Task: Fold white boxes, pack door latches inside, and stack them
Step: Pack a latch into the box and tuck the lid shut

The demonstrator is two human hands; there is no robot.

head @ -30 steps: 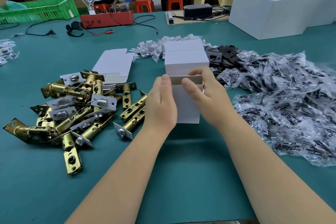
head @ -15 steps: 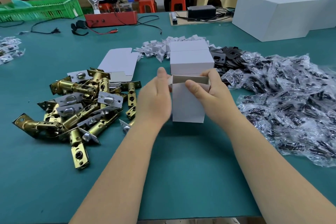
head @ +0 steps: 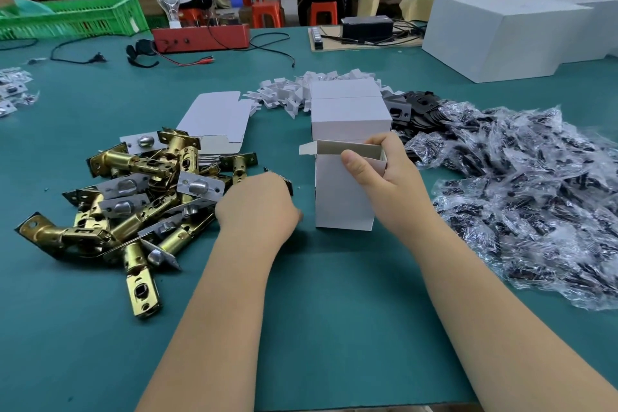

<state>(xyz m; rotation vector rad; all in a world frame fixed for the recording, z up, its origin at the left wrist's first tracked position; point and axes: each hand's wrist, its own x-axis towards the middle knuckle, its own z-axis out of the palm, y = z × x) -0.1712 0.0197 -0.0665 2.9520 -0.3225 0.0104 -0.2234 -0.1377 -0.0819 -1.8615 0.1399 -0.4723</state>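
An upright white box [head: 341,201] stands open-topped on the teal table, one small flap sticking out at its upper left. My right hand [head: 391,184] grips its top right rim, thumb on the front wall and fingers over the edge. My left hand [head: 257,207] is at the right edge of the pile of brass door latches [head: 133,197], knuckles up; its fingers are hidden, so I cannot tell whether it holds a latch. Two closed white boxes [head: 351,117] lie stacked just behind the open one.
Flat box blanks [head: 214,114] lie behind the latches. White card inserts [head: 284,94] and black plates [head: 411,107] sit near the closed boxes. A heap of plastic bags [head: 535,194] fills the right. Large white cartons [head: 501,33], a red device [head: 200,38] and a green crate [head: 73,18] stand far back.
My left hand left the box's side and moved left and down onto the latch pile. My right hand stays holding the box, whose top is now open.
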